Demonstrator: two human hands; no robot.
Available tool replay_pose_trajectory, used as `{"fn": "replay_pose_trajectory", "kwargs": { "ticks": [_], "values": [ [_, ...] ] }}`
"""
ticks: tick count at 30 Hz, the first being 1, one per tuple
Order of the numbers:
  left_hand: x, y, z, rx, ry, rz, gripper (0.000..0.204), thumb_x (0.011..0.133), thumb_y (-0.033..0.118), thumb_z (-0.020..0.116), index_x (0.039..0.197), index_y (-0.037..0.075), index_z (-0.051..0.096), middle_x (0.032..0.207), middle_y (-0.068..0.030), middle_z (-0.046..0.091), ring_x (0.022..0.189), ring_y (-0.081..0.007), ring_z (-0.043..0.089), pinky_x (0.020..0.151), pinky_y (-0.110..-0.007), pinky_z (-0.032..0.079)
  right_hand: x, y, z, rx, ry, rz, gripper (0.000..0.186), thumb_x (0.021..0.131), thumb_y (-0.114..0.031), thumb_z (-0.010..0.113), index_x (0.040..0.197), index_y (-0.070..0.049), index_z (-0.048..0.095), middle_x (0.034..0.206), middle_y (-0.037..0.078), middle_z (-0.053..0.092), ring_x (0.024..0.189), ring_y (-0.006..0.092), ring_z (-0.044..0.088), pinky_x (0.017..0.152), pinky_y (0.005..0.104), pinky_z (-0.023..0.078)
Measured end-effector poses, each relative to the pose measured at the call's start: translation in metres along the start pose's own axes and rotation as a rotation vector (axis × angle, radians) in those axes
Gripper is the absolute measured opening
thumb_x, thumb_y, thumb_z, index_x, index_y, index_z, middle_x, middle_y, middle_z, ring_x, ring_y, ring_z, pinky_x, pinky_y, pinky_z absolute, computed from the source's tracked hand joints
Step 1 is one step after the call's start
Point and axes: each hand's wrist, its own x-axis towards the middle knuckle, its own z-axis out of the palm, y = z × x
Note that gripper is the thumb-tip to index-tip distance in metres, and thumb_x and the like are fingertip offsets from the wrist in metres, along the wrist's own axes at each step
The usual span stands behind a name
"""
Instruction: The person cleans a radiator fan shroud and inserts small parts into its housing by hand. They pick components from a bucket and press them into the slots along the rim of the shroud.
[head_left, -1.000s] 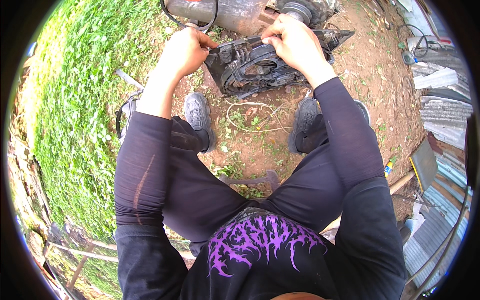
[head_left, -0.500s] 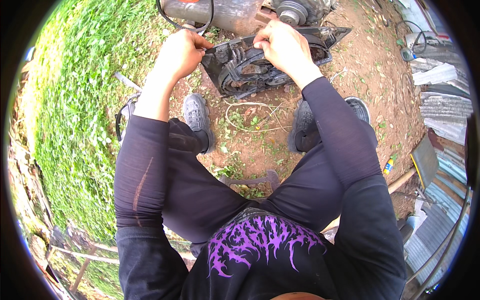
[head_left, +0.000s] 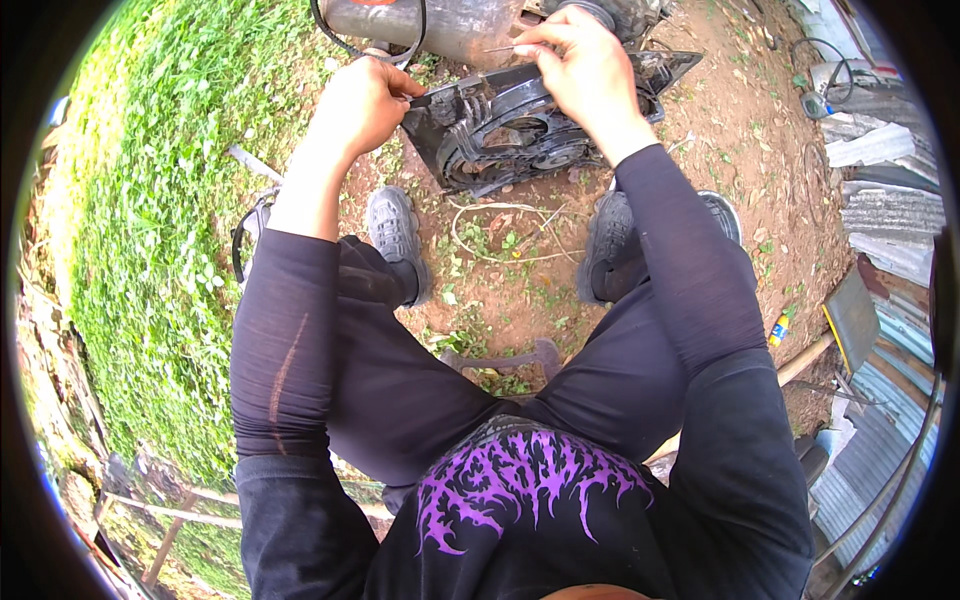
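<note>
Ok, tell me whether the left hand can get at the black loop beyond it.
Probably yes: the black loop shows just beyond the left hand, with nothing visible blocking the way. That hand seems to pinch a corner of the black frame, though, so it would likely need to let go first.

Right hand (head_left: 590, 80) blocks part of the pulley (head_left: 592, 14) and the black panel (head_left: 425, 140)'s upper edge; the thin rod (head_left: 498, 49) it pinches is too slight to identify; some left hand (head_left: 368, 105) fingers curl out of sight; and up top, metal cylinder (head_left: 460, 32) and black loop (head_left: 422, 28) both run off the view's edge!
</note>
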Motion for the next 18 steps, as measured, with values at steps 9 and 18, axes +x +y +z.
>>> {"fn": "replay_pose_trajectory", "kwargs": {
  "ticks": [9,18],
  "values": [
    [0.000,-0.001,0.001,-0.029,0.014,-0.001,0.026,0.088,0.006,0.074,0.113,0.010,0.080,0.095,-0.0156,0.078,0.086,-0.0214,0.076,0.082,-0.034,0.058,-0.008,-0.004,0.004,-0.061,-0.003,-0.038,0.008,0.089,-0.021,0.075,0.093,-0.018,0.081,0.094,0.003,0.069,0.092,0.0264,0.071,0.085,0.0404,0.057],
    [0.000,-0.007,0.003,0.006,0.047,0.041,0.027,0.086,0.005,0.075,0.111,0.011,0.081,0.092,-0.0140,0.079,0.083,-0.0208,0.075,0.080,-0.034,0.057,0.003,0.007,-0.005,0.022,-0.239,-0.011,0.007,0.088,-0.019,0.074,0.091,-0.016,0.079,0.093,0.005,0.069,0.097,0.0263,0.069,0.086,0.0409,0.055]
  ]
}}
